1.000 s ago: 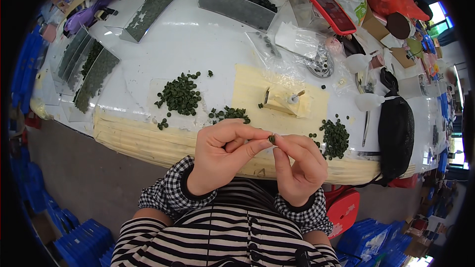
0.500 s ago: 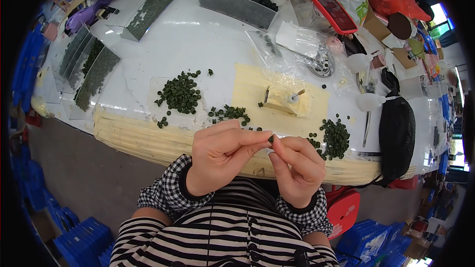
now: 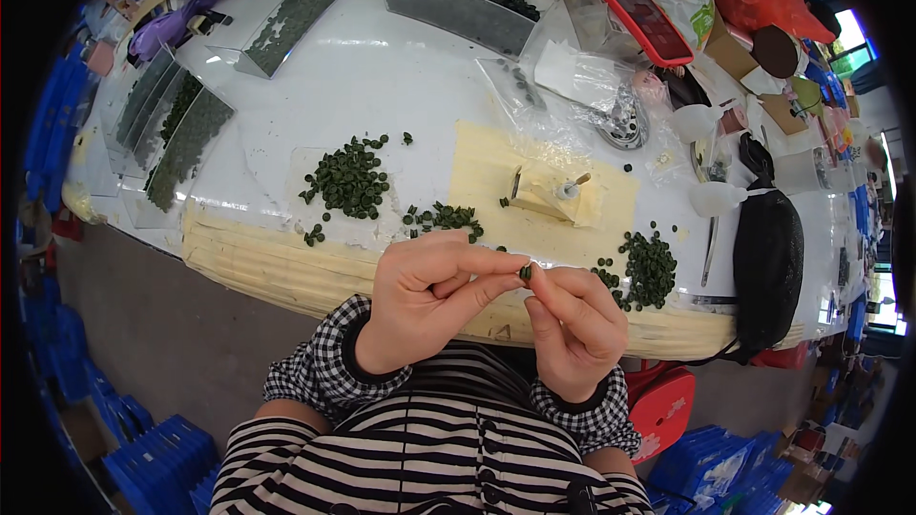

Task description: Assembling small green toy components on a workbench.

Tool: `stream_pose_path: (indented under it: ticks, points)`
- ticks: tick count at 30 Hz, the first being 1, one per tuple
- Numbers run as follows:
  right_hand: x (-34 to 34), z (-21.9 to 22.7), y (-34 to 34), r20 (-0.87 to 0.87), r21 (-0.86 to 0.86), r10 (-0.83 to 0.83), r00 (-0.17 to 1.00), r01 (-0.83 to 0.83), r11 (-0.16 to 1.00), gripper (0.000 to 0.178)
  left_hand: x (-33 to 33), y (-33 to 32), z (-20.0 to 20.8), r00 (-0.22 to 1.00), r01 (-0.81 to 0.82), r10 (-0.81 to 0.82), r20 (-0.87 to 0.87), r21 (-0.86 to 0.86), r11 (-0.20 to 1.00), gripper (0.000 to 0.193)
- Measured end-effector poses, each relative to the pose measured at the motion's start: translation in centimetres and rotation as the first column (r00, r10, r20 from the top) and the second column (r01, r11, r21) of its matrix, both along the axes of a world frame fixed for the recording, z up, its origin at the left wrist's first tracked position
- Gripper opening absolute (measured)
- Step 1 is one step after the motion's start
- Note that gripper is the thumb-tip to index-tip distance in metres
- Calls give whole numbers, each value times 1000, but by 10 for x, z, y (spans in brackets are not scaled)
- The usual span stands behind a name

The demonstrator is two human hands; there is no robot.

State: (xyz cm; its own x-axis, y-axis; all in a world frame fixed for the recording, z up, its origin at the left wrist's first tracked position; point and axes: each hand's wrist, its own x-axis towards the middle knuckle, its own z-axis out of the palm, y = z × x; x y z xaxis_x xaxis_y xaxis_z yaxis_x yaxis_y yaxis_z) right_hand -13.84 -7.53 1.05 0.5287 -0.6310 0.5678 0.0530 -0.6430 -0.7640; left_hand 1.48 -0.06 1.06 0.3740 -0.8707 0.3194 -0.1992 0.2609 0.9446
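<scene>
Above the table's front edge my two hands meet fingertip to fingertip. Between them is a small round dark green part. My left hand pinches it between thumb and forefinger. The fingers of my right hand are curled closed, with the forefinger against the part's other side. Beyond my left hand lie a large pile of the same green parts and a smaller pile. Another green pile sits just right of my right hand. A tape-wrapped block with a short upright pin stands ahead.
Clear trays of dark parts stand at the far left, back left and back middle. A red-cased phone leans at the back right. Tweezers and a black mesh pouch lie right. Yellow tape covers the front edge.
The small green part has turned slightly between my fingertips, showing more of its green side. My hands have barely moved.
</scene>
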Motion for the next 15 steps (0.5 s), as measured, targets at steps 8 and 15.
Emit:
stream_pose_path:
  ticks: [8,15]
  points:
    - [1,-1,-4,-32,-123,-8,999,4,992,34,2,0,-3,997,24,-24,-67,4,1000,20]
    - [-1,-1,-4,-49,-100,12,999,-17,995,34,4,-1,4,994,9,-5,107,-35,999,22]
